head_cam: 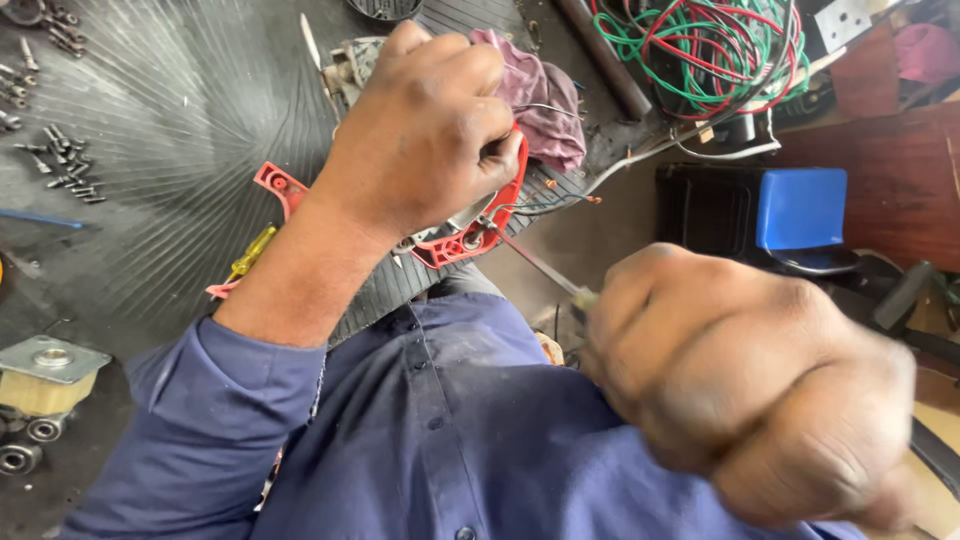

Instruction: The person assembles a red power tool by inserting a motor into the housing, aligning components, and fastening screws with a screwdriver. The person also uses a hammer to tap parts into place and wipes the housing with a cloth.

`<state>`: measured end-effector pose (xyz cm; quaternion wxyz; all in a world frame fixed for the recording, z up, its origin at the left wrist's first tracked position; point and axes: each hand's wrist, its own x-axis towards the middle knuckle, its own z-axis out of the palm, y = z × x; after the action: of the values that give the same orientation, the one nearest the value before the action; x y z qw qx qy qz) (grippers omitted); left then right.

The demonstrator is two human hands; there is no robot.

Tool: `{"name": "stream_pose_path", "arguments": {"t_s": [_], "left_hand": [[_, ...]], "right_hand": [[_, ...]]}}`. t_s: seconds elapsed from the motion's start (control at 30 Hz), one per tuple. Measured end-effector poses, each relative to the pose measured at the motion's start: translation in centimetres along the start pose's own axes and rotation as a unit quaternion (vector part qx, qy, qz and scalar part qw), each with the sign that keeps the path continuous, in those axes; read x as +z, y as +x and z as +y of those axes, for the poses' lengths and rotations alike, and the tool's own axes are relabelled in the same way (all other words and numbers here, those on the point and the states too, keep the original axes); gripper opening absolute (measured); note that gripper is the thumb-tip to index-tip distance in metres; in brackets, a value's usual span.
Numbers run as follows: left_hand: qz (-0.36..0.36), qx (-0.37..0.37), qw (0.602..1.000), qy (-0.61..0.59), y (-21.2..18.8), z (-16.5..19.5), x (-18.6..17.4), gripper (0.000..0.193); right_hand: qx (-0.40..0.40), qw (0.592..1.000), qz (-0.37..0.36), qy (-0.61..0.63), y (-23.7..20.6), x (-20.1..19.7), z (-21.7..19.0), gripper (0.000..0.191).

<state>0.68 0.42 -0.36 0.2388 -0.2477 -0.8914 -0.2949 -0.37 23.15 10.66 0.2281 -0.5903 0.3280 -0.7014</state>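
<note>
Far to the left of the red plastic housing (470, 235) lie loose screws and bolts (62, 165), small dull metal bits scattered on the black ribbed rubber mat (170, 110) that covers the counter, where the ridges seem to keep them from rolling. Below them, at the left edge, sits a grey metal plate on a pale block (45, 375) with round bearings (25, 445) beside it. Closer to the housing, a yellow-handled screwdriver (250, 255) lies flat on the mat, within easy reach. My left hand (420, 130) is closed down over the housing, pinning it to the mat so it cannot twist; the part is hard, glossy red plastic with round screw bosses along its curved edge, and thin wires (545, 205) trail out of it. Just behind the housing is a crumpled purple rag (535, 95), soft and stained. To the right of the housing, my right hand (760, 380) is clenched in a fist round the handle of a slim steel screwdriver (540, 265), whose shaft slants up and left to the housing's lower edge; the fist is blurred, so I cannot make out the handle itself. Further right stand a blue and black box (790, 210) and, above it, a tangle of red and green wire (700, 50).
</note>
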Motion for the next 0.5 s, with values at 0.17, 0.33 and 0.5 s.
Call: {"name": "stream_pose_path", "arguments": {"t_s": [0.17,0.33,0.5], "left_hand": [[0.003,-0.010,1.000,0.002,-0.3,-0.5,0.3,0.018],[0.003,0.009,1.000,0.028,-0.1,-0.5,0.3,0.017],[-0.008,0.018,0.999,0.033,-0.2,-0.8,0.1,0.020]], "right_hand": [[0.022,0.984,0.152,-0.095,0.6,1.2,0.7,0.042],[0.005,0.916,0.331,-0.225,4.0,3.7,0.7,0.038],[0.127,0.982,0.126,-0.066,5.0,1.5,-0.7,0.036]]}}
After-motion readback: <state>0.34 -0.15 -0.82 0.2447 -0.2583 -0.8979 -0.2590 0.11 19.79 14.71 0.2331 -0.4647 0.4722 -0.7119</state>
